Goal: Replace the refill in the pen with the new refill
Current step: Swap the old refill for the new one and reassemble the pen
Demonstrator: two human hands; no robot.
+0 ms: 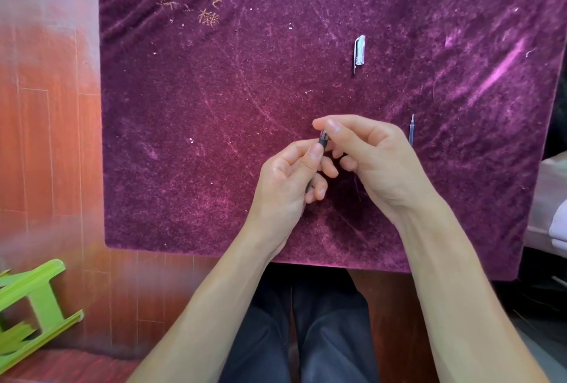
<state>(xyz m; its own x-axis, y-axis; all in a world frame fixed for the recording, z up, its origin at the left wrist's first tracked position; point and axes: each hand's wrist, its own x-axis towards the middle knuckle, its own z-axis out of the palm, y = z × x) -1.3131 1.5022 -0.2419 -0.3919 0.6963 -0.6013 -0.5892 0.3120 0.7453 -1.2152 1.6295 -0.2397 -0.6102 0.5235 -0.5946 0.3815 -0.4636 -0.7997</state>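
Hands are both up over the near middle of the bench (184,168), which is covered in purple velvet. The left hand (285,180) is curled around the pen (322,139), barrel running down through the palm, thumb pressed near the dark grip end. The right hand (365,152) is pinched thumb-to-forefinger on the tip end of the same pen, other fingers loosely curled under. So both are closed on the one pen, one to steady and one to work the front. My guess is the tip section is being twisted, either off or back on; can't tell which from this, and the fingers hide whether there's a refill inside.

The cap (359,52) is lying on the velvet well away on the far side, clip down-ish, out of the way so it doesn't get knocked. A refill (411,134) lies flat just right of the right hand, pointing away from the person, close enough to grab without reaching. Can't say if that's the new one or the old one, it's thin and clear-looking.

Holding the pen up off the cloth makes sense, since small parts would be a pain to find in that velvet pile. There's a green stool (33,306) tipped over on the floor to the near left, not involved.
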